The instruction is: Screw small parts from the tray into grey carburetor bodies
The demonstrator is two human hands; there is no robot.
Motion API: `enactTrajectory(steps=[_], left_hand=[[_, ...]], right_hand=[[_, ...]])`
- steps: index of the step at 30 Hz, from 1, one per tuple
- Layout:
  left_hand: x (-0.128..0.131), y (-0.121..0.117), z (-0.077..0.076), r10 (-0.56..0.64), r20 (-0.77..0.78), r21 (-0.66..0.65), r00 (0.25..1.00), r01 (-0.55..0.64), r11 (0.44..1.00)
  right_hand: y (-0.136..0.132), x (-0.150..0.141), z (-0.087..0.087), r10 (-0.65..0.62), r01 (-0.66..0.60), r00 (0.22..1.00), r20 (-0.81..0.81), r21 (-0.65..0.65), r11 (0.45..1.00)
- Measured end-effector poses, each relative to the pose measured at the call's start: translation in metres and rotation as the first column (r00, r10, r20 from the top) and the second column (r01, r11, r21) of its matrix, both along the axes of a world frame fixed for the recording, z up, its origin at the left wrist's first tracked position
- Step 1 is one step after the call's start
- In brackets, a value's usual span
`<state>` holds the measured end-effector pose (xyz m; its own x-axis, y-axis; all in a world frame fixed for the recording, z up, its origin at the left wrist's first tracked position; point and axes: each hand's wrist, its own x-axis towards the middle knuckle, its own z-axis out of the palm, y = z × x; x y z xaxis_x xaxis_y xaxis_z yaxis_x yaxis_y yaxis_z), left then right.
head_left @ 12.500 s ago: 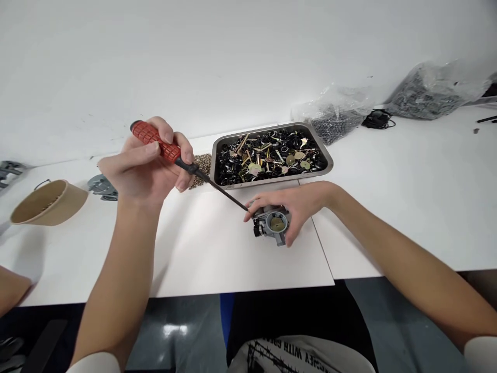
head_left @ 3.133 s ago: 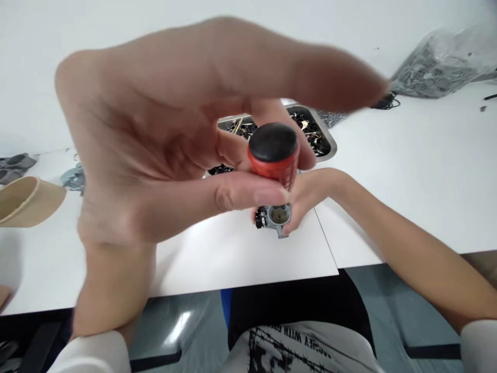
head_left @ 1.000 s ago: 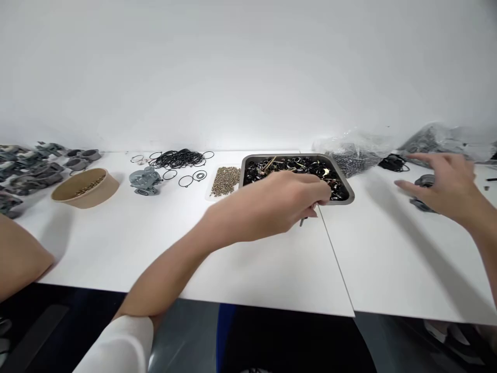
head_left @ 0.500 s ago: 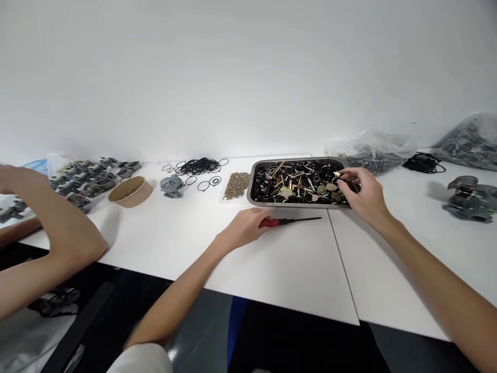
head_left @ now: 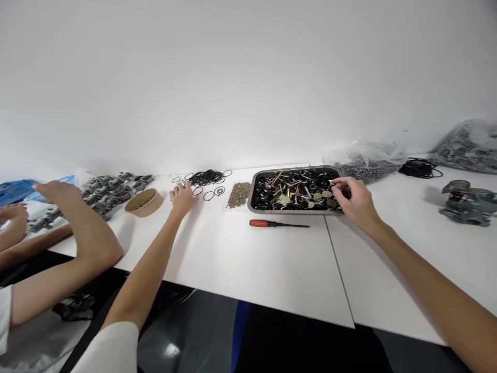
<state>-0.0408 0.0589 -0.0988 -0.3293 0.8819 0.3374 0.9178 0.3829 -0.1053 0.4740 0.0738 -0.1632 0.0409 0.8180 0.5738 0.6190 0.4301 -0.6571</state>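
Observation:
My left hand reaches far left across the white table and curls down over the spot beside the loose black O-rings; the grey carburetor that stood there is hidden under it. My right hand is at the right end of the metal tray, fingers pinched among the small black and brass parts. The red-handled screwdriver lies alone on the table in front of the tray, touched by neither hand.
A pile of small brass pieces lies left of the tray. A tan bowl and several grey carburetors are further left, near a co-worker's arms. Another carburetor and plastic bags sit to the right.
My left hand let go of the screwdriver, which now lies on the table, and moved left to the grey carburetor. My right hand stays in the tray. The view shifted slightly.

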Motion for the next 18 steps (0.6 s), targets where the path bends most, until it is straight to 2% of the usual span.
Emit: enactTrajectory(steps=[5,8,14,18], left_hand=[[-0.020,0.002,-0.015,0.025,0.012,0.002,1.000,-0.025,1.000],[-0.022,0.000,-0.015,0.050,0.065,0.054,0.997,-0.054,0.997],[-0.024,-0.010,0.001,0.042,0.300,0.229,0.953,-0.114,0.967],[-0.004,-0.015,0.016,-0.091,0.492,0.341,0.866,-0.096,0.935]], right_hand=[[0.001,0.000,0.000,0.006,-0.006,1.000,0.003,0.008,1.000],[0.001,0.000,0.000,0.016,-0.016,1.000,-0.002,-0.002,1.000],[0.001,-0.001,0.001,0.036,-0.036,0.999,0.004,-0.016,0.999],[0.001,-0.001,0.000,0.035,-0.035,0.999,0.005,0.004,0.999]])
